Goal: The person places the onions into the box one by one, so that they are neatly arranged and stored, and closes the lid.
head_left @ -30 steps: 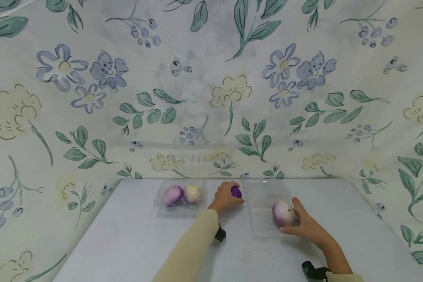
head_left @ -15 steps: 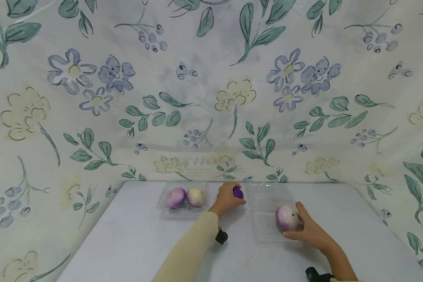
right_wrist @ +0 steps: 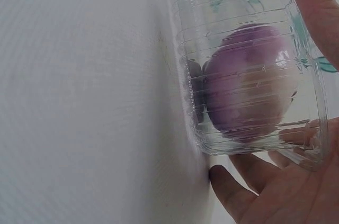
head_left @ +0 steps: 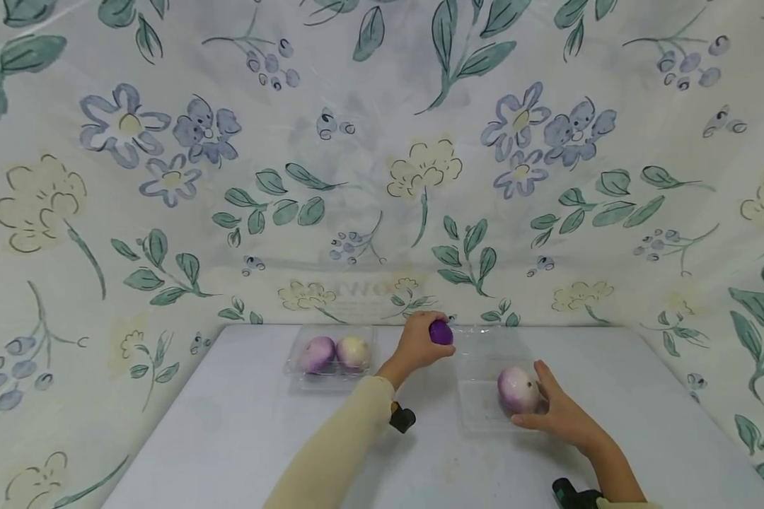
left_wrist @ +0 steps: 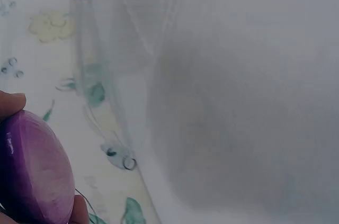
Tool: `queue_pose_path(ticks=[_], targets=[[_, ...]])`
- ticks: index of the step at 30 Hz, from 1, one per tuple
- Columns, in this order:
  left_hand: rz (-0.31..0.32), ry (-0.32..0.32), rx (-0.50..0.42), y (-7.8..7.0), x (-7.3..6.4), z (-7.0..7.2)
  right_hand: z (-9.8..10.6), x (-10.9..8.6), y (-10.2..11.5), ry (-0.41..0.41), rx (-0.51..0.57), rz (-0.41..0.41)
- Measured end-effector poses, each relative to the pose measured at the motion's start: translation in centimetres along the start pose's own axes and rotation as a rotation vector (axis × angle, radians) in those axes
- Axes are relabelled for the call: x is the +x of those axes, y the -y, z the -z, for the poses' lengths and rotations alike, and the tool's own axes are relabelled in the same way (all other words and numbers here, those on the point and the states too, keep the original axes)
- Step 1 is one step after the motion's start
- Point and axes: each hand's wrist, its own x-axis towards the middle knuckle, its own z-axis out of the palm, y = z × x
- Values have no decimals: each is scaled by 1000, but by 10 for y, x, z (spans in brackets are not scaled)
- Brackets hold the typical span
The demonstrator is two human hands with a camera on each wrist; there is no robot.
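In the head view my left hand (head_left: 418,341) grips a purple-and-white turnip (head_left: 441,332), raised near the back-left of an open clear plastic box (head_left: 474,410). Up close in the left wrist view, the held turnip (left_wrist: 45,166) has fingers on two sides. Another turnip (head_left: 517,390) lies in the right part of that box. My right hand (head_left: 563,417) holds the box's right side with thumb and fingers spread. Through the ribbed wall of the box, the right wrist view shows this turnip (right_wrist: 249,83), with my right hand (right_wrist: 296,181) around the outside.
A second clear plastic box (head_left: 299,385) at the back left contains a mostly purple turnip (head_left: 317,355) and a paler one (head_left: 353,352). A flower-printed cloth (head_left: 356,233) hangs behind the white table (head_left: 229,438). Both wrists carry small black cameras.
My left hand has lifted the turnip and moved it slightly right, toward the open box. The right hand stays at the box; the head view has shifted slightly.
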Motion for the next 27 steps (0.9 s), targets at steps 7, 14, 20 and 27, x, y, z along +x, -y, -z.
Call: queue_pose_path(ticks=[7, 14, 20, 27], targets=[[-73, 105, -10, -18, -6, -5, 1, 2, 2, 1, -11, -12], [-158, 174, 13, -28, -12, -16, 1, 3, 3, 7, 13, -17], [-204, 240, 30, -34, -17, -23, 1, 1, 2, 7, 14, -18], [-221, 320, 29, -41, -25, -30, 1, 1, 0, 12, 31, -5]])
